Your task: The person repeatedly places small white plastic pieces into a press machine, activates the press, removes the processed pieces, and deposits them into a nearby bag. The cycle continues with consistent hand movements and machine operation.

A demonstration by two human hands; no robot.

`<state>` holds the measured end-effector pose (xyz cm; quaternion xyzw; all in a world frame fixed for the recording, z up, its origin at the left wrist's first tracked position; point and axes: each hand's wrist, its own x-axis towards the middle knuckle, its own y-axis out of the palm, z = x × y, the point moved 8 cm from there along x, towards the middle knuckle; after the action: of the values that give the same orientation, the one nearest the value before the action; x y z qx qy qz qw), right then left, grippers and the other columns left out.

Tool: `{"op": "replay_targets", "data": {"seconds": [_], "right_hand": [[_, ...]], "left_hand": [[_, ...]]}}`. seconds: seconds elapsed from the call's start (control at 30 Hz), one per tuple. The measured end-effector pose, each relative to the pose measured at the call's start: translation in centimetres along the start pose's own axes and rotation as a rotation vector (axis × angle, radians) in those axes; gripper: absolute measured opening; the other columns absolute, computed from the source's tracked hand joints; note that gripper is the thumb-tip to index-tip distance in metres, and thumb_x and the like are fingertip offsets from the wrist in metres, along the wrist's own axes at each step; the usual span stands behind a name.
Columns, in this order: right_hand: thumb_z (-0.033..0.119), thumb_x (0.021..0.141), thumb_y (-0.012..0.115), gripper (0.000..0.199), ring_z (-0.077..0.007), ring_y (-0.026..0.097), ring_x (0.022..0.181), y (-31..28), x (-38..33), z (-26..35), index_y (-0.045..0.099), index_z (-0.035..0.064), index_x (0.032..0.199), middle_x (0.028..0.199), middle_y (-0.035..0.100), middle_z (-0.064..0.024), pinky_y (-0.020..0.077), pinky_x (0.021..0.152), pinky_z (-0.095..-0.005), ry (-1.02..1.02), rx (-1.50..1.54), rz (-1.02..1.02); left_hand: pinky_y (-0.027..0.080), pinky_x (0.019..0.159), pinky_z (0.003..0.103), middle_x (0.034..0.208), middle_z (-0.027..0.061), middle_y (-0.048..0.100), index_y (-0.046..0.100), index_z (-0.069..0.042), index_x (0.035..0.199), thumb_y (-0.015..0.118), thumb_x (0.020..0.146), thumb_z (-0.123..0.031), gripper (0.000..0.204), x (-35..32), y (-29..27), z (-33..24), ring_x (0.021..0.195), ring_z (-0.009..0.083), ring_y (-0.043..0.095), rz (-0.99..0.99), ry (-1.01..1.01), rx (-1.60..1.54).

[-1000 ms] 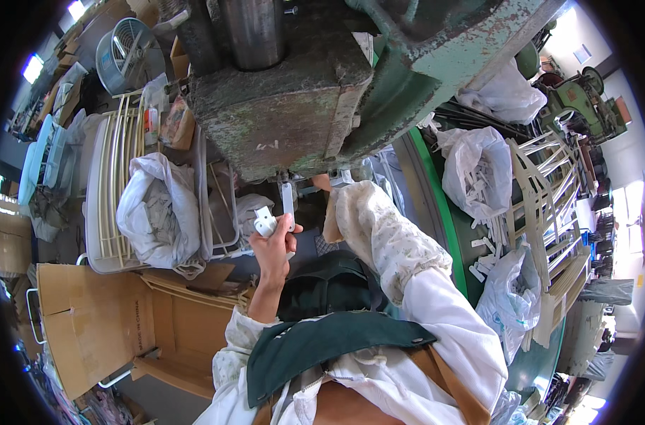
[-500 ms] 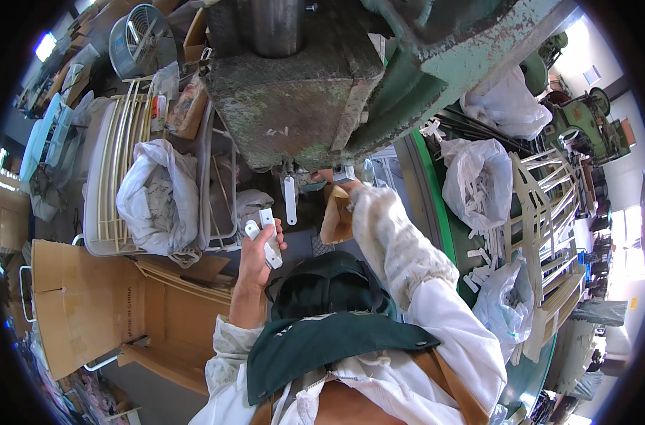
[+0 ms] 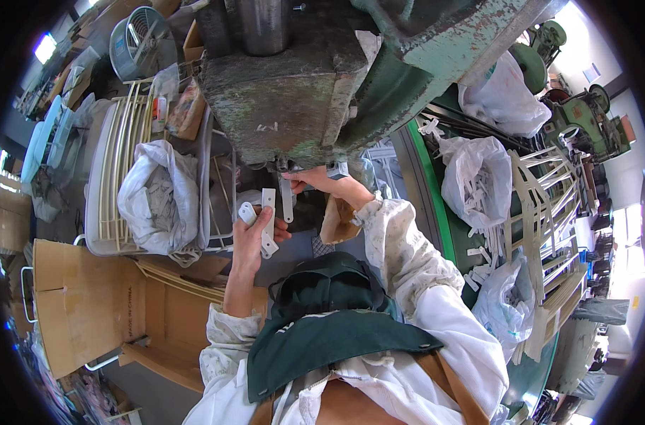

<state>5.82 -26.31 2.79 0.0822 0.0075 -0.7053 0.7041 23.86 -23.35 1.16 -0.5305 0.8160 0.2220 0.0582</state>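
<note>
My left hand [image 3: 250, 232] is closed around a few flat white strips [image 3: 268, 219] with rounded ends and small holes, held below the press. Another white strip [image 3: 287, 202] of the same kind hangs down at the foot of the press head [image 3: 280, 113]. At that strip's upper end, the fingers of my right hand [image 3: 321, 181] are closed on it. Exactly how the strip's top meets the press tooling is hidden by the fingers and the block. Under my right wrist is an open brown cardboard container [image 3: 339, 221].
White sacks of strips stand at left [image 3: 159, 195] and right [image 3: 478, 184]. An open cardboard box [image 3: 88, 304] lies lower left. The green press frame [image 3: 436, 64] overhangs the work area. Pale slatted racks [image 3: 542, 248] and loose strips line the right side.
My right hand has moved up and left from the cardboard container to the hanging strip. My left hand has shifted slightly left and up, still holding its strips.
</note>
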Motion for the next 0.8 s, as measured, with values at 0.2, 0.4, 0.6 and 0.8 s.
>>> {"op": "replay_targets", "data": {"seconds": [0.2, 0.4, 0.6, 0.8], "right_hand": [[0.017, 0.083, 0.071, 0.020, -0.0085, 0.054, 0.052, -0.9, -3.1, 2.6, 0.065, -0.0020, 0.086, 0.069, 0.061, -0.0035, 0.0458, 0.048, -0.0233, -0.153, -0.260, -0.130], [0.012, 0.086, 0.067, 0.022, -0.0065, 0.057, 0.059, 1.8, -5.5, 1.9, 0.064, -0.0067, 0.098, 0.074, 0.063, -0.0044, 0.0496, 0.053, -0.0220, -0.033, 0.001, -0.019], [0.023, 0.089, 0.065, 0.027, -0.0053, 0.054, 0.051, 1.0, -4.4, -2.1, 0.066, -0.0044, 0.091, 0.063, 0.060, -0.0010, 0.0423, 0.046, -0.0199, -0.010, -0.018, -0.153], [0.023, 0.089, 0.063, 0.026, -0.0059, 0.053, 0.046, 4.0, -4.6, -4.0, 0.065, -0.0020, 0.082, 0.060, 0.060, -0.0019, 0.0384, 0.042, -0.0196, 0.139, 0.003, 0.067]], "left_hand": [[0.045, 0.040, 0.025, 0.061, 0.0097, 0.061, 0.058, 0.000, 0.083, 0.066, 0.087, -0.024, 0.026, -0.5, 0.0, -0.2, 0.044, 0.0174, 0.059, 0.004, -0.040, 0.134], [0.041, 0.039, 0.023, 0.066, 0.0119, 0.064, 0.058, 0.003, 0.090, 0.066, 0.087, -0.020, 0.024, -1.1, 1.4, -0.4, 0.045, 0.0144, 0.058, 0.051, 0.019, 0.064], [0.040, 0.039, 0.022, 0.067, 0.0130, 0.064, 0.060, 0.004, 0.092, 0.066, 0.086, -0.016, 0.022, -1.4, -1.0, -2.1, 0.045, 0.0134, 0.056, -0.135, 0.172, -0.015], [0.038, 0.041, 0.021, 0.062, 0.0077, 0.060, 0.059, 0.002, 0.085, 0.065, 0.086, -0.012, 0.014, 2.4, 0.1, -2.8, 0.045, 0.0101, 0.052, -0.081, 0.240, 0.036]]}}
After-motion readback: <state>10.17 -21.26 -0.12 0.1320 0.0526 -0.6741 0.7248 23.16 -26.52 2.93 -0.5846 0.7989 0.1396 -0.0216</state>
